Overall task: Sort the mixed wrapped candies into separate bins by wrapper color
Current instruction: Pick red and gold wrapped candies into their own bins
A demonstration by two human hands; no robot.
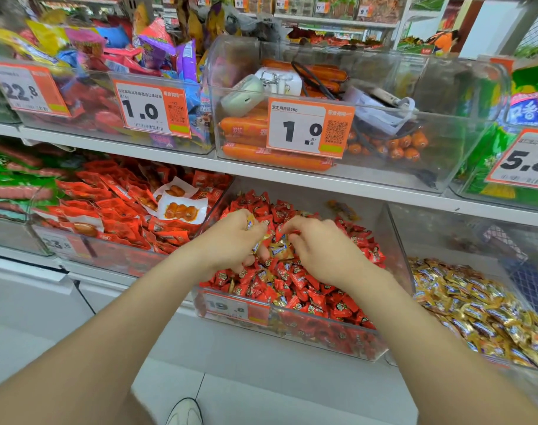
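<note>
A clear bin (292,328) on the lower shelf is heaped with red-wrapped candies (295,280), with a few gold-wrapped candies (281,250) mixed in near the top. Both my hands are down in this heap. My left hand (230,243) grips several gold candies, their wrappers poking out between its curled fingers. My right hand (319,250) hovers beside it with fingers curled over a gold candy, though the grasp itself is hidden. To the right stands a second clear bin (396,240) filled with gold-wrapped candies (482,305).
Left of the red candy bin sits a bin of red snack packets (114,216). The shelf above (261,171) carries bins of orange sausages (273,157) and mixed packets, fronted by orange price tags. My shoe (184,412) shows on the white floor below.
</note>
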